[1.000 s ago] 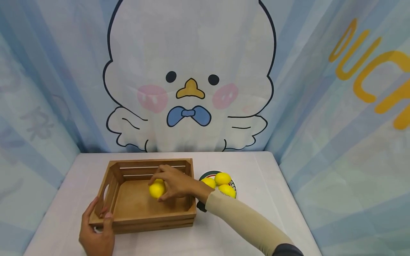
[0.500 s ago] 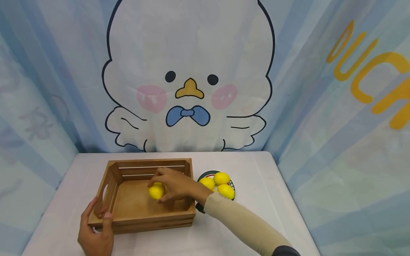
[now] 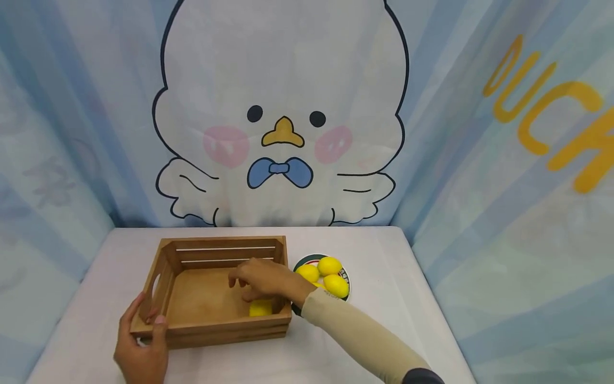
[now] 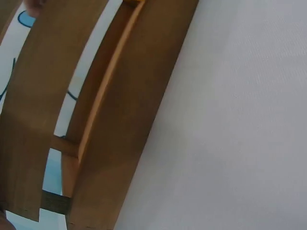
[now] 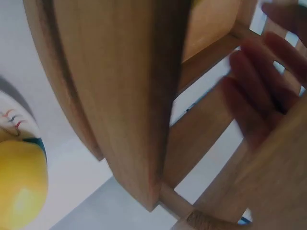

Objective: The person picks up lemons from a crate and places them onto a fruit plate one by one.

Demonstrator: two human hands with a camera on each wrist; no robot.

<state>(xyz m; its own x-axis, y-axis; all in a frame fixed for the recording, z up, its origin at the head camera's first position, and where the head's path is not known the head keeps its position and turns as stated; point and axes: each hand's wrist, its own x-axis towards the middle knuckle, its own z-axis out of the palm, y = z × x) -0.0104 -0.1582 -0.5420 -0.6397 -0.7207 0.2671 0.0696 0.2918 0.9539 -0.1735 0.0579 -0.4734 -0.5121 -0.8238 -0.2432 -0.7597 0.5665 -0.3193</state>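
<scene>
A slatted wooden crate [image 3: 206,293] sits on the table in the head view. My left hand [image 3: 141,349] grips its near left corner, thumb over the front wall and fingers at the left side. Over the crate's right part reaches my right hand [image 3: 268,280], fingers loosely bent and holding nothing. Just below that hand a yellow lemon [image 3: 260,308] lies against the front wall inside, partly covered by it. In the right wrist view the fingers [image 5: 249,72] spread past the crate's end wall [image 5: 129,105]. The left wrist view mostly has the crate's front slats [image 4: 129,96].
A round plate [image 3: 299,262] with a dark green rim stands right of the crate, bearing several lemons [image 3: 330,265]; the right forearm [image 3: 355,330] passes over its near edge. A white cloth [image 3: 384,288] covers the table. Printed curtains [image 3: 283,202] enclose the back and sides.
My right hand has let go of the lemon, which now lies farther right and nearer the crate's front wall. The left hand keeps its grip on the crate.
</scene>
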